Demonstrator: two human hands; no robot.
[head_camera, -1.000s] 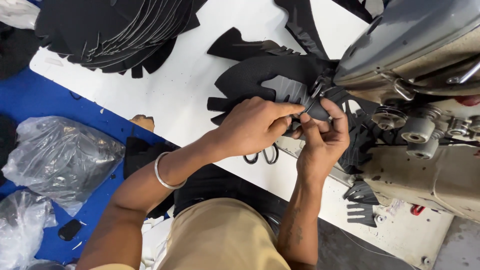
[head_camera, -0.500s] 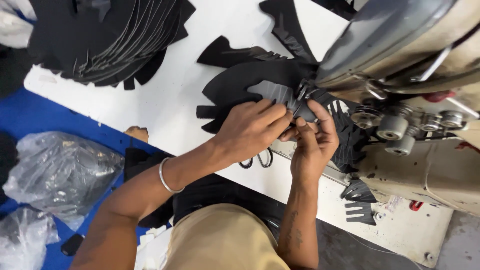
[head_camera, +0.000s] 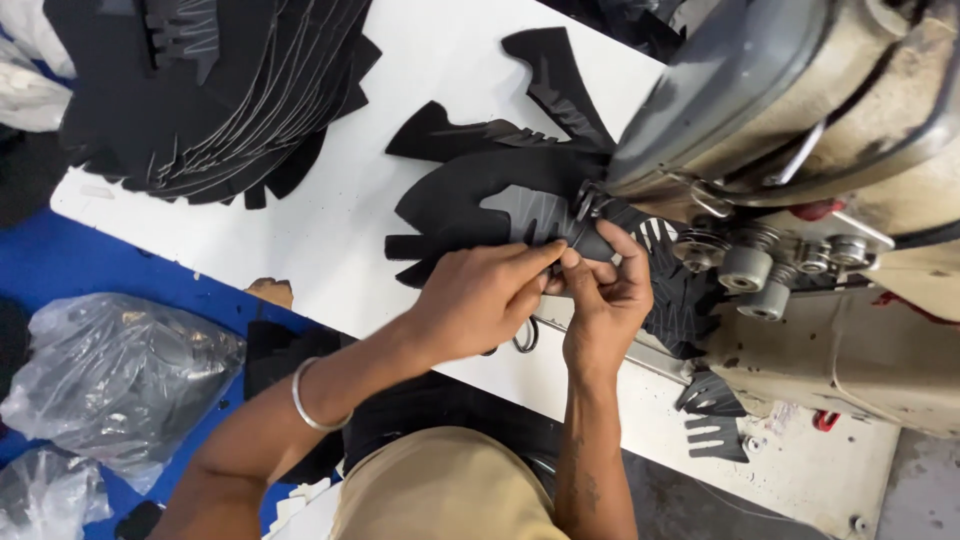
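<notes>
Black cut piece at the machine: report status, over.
Left hand and right hand pinching black cut piece beside sewing machine. Scissors under hands. Nothing blocking.

Your workspace: a white table (head_camera: 330, 230) over a blue floor (head_camera: 60, 270)

You sit at a worn sewing machine (head_camera: 800, 150) on the right; a stack of black cut pieces (head_camera: 200, 90) lies at the table's far left; crumpled plastic bags (head_camera: 110, 370) lie on the floor; even, soft light.
</notes>
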